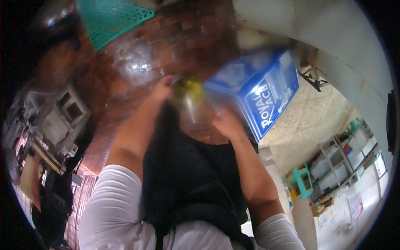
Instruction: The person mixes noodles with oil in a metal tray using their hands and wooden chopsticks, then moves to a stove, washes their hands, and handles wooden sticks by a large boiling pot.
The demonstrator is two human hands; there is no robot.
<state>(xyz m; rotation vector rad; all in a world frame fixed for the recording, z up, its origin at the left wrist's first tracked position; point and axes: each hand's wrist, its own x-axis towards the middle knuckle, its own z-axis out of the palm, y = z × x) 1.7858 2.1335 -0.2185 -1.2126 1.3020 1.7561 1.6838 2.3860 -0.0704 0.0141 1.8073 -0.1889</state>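
In the head view my left hand (pixel 164 88) is closed at the left rim of a round, see-through container (pixel 187 92) with yellow-green contents. A pale streak, perhaps a reflection or a utensil, shows at its lower side; blur hides which. My right hand (pixel 228 124) is curled shut below and to the right of the container. What its fingers hold, if anything, I cannot make out. Just beyond that hand stands a blue box (pixel 271 93) with white lettering.
Wet, reddish-brown brick flooring (pixel 179 35) spreads ahead. A green perforated plastic piece (pixel 114 21) lies at the upper left. Grey equipment (pixel 58 121) stands on the left. On the right are a pale wall (pixel 341 37), a green stool (pixel 303 183) and a shelf rack (pixel 337 162).
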